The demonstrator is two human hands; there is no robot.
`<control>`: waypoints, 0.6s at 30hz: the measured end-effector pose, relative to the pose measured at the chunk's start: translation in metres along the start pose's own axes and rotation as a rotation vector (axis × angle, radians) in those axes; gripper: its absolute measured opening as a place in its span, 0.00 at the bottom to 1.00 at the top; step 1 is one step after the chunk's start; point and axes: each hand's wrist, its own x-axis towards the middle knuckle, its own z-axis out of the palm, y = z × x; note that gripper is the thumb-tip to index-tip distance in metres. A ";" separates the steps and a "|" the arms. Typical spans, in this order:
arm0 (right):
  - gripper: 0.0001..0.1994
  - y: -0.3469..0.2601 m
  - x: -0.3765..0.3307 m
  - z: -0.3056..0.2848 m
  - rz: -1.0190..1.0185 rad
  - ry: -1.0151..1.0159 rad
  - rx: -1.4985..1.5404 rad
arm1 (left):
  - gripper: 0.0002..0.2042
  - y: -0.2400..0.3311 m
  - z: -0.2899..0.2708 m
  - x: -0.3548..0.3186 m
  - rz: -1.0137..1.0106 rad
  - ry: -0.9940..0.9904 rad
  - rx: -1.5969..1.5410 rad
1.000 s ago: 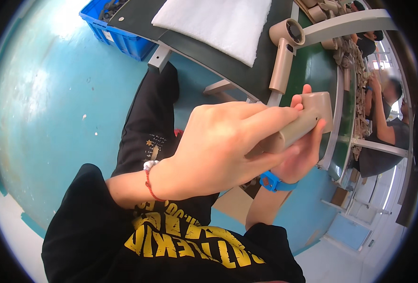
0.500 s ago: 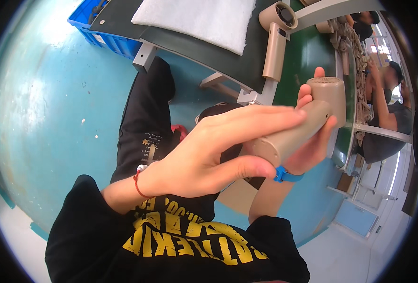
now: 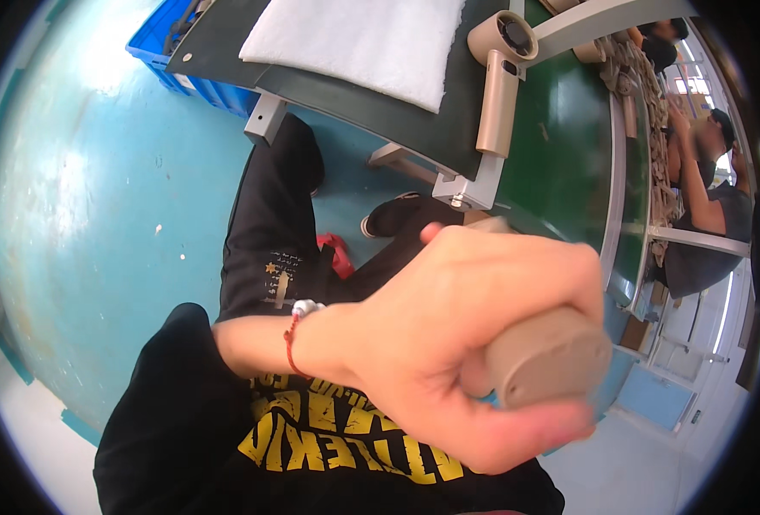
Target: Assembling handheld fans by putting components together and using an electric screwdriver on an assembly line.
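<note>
A beige hair dryer (image 3: 551, 356) is held up close in front of my chest, its round handle end turned toward the camera. My left hand (image 3: 483, 318), with a red string bracelet at the wrist, is closed around the handle. Much of the dryer is hidden behind that hand, though a bit of its body peeks out above the knuckles. My right hand is almost wholly hidden. A fingertip (image 3: 431, 232) beside the dryer may belong to it, but I cannot tell what its fingers do. Another beige hair dryer (image 3: 497, 103) lies at the right end of the dark bench.
White foam sheet (image 3: 354, 47) covers part of the dark bench (image 3: 311, 81). A blue crate (image 3: 153, 56) with dark parts stands at the bench's left. Right of it runs a green conveyor (image 3: 547, 137) with a metal frame (image 3: 616, 172). Two people work beyond, near several beige dryers.
The dryer has turned and come nearer, its handle end now facing me. My left hand has gone from lying flat along the handle to wrapping it; my right hand has become hidden.
</note>
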 end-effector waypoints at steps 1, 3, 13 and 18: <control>0.34 -0.002 -0.004 0.002 0.008 -0.017 -0.034 | 0.23 0.007 -0.002 0.001 0.000 -0.010 -0.002; 0.34 -0.005 -0.012 0.002 0.029 -0.046 -0.106 | 0.18 0.023 -0.009 0.003 -0.415 -0.090 0.066; 0.32 -0.016 -0.039 0.015 0.227 -0.236 -0.422 | 0.12 0.007 -0.009 -0.006 -0.309 -0.040 0.302; 0.32 -0.009 -0.038 0.011 0.094 -0.240 -0.389 | 0.11 0.007 -0.007 -0.009 -0.331 -0.099 0.277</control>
